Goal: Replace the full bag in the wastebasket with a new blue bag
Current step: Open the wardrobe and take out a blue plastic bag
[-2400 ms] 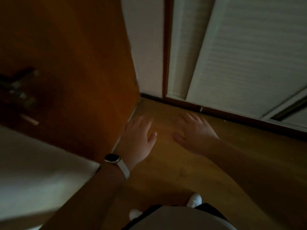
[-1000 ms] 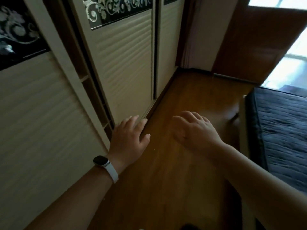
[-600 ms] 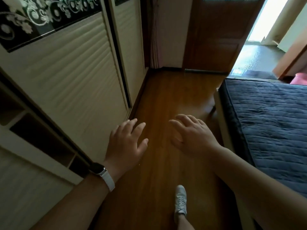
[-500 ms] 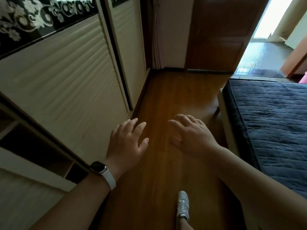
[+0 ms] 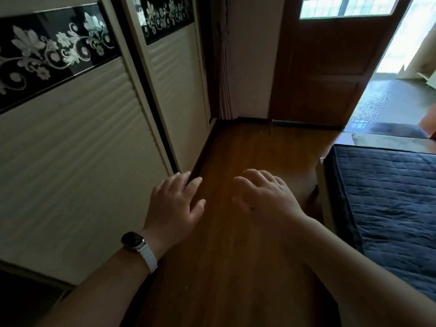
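Closet doors (image 5: pixel 82 149) on my left, then my left hand (image 5: pixel 175 204), fingers spread and holding nothing. Right hand (image 5: pixel 264 197) next to it over the floor (image 5: pixel 247 147), fingers loosely bent, also empty. Bed (image 5: pixel 389 197) on the far right. No wastebasket or blue bag anywhere in view. Maybe it's out past the doorway (image 5: pixel 389 102) ahead-right, so neither hand's closer yet.

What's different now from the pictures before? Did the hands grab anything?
The view swung from a dark corner to the floor between the wardrobe and the bed; the shoe seen a moment ago is out of view. Nothing was grabbed or let go. The left hand and right hand stay held out, open and empty.
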`<state>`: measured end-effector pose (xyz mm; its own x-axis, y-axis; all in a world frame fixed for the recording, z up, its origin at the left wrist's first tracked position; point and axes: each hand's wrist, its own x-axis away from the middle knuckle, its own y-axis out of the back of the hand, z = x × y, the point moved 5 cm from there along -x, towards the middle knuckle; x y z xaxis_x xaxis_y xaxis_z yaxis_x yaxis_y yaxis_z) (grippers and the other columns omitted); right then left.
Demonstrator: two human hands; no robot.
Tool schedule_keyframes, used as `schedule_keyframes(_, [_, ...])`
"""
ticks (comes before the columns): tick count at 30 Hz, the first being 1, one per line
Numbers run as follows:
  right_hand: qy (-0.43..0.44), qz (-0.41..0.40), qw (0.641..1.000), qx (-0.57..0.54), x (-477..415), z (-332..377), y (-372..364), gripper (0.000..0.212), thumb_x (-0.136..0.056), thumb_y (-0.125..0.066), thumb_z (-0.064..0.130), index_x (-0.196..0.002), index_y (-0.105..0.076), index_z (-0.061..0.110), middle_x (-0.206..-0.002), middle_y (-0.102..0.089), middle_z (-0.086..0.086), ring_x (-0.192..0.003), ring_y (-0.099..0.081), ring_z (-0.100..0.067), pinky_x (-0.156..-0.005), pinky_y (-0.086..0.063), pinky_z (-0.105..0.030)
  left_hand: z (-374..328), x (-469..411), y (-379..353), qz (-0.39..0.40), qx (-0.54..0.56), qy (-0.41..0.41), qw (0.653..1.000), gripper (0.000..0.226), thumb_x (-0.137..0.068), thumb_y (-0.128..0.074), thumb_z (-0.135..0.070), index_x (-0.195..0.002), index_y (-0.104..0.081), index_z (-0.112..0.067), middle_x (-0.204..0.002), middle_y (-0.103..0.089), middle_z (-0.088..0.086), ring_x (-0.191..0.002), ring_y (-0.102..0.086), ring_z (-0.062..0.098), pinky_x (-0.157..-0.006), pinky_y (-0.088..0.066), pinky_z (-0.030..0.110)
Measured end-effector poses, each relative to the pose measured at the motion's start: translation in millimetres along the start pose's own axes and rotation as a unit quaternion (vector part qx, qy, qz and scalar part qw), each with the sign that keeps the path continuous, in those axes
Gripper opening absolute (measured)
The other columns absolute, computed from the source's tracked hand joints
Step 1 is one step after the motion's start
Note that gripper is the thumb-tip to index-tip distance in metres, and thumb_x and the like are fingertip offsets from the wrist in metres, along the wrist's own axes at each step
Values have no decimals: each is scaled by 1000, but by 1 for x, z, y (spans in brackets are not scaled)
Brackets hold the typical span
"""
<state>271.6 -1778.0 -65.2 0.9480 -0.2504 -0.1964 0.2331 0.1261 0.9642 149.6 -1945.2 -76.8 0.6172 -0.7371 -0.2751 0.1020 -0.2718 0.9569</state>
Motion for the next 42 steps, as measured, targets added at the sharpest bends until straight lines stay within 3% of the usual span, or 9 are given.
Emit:
schedule_keyframes(14, [-14,36,999,33,-213,-77,-41,52,-89,-31,59,-129,-47,31,-133,-49,3,-125,-46,-23,-98,-40,-43,67,-207,-72,-13,9,-18,1000,53,-90,-42,-49,-135,-49,-23,-140,-51,9,-131,-44,30,-107,-35,51])
schedule_keyframes(18, [2,48,998,49,-289,-86,-46,60,-85,-25,62,-134,-44,32,-138,-46,3,-129,-43,-24,-102,-38,-42,106,-273,-85,-12,5,-10,1000,53,-91,-39,-51,-137,-46,-24,-141,-49,8,-132,-43,28,-109,-31,49])
schedule_keyframes(28, [20,23,998,46,-426,-107,-48,54,-92,-27,61,-139,-35,35,-146,-39,4,-137,-34,-20,-108,-30,-39,174,-390,-85,-37,-14,5,999,51,-91,-41,-47,-133,-48,-17,-137,-53,10,-129,-47,30,-106,-38,50])
schedule_keyframes(37, [87,41,995,-1,-548,-134,-74,56,-94,-28,61,-143,-29,36,-153,-30,4,-142,-23,-20,-113,-21,-39,218,-467,-110,-43,-44,80,995,49,-89,-50,-42,-131,-54,-16,-135,-55,11,-127,-47,30,-103,-39,52])
schedule_keyframes(42, [158,51,986,-20,-631,-163,-90,56,-94,-25,62,-143,-27,36,-153,-28,5,-142,-21,-19,-113,-19,-39,241,-527,-123,-45,-71,149,985,52,-91,-44,-45,-133,-54,-16,-138,-53,11,-129,-46,31,-104,-39,53])
